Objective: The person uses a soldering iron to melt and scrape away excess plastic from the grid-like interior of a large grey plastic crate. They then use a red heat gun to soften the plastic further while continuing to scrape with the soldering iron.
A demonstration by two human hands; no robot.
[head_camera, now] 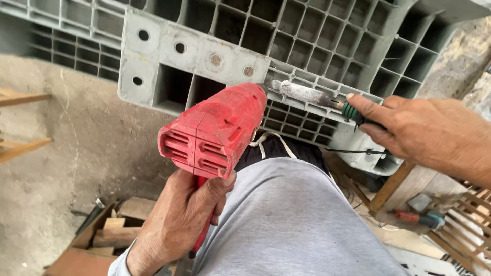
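- heat gun (215, 135): bright red all over, with darker slotted vents in four blocks at the back.
- plastic pallet (169, 71): pale grey, a grid of square cells that look dark inside, plus a row of round holes.
- hand tool (317, 97): shaft caked whitish grey, with a dark green and black handle.
- trousers (291, 220): plain light grey.
- shirt hem (276, 148): black, with an off-white drawstring.
- wood blocks (117, 230): tan and reddish brown.
- ground (56, 163): dusty grey-beige.
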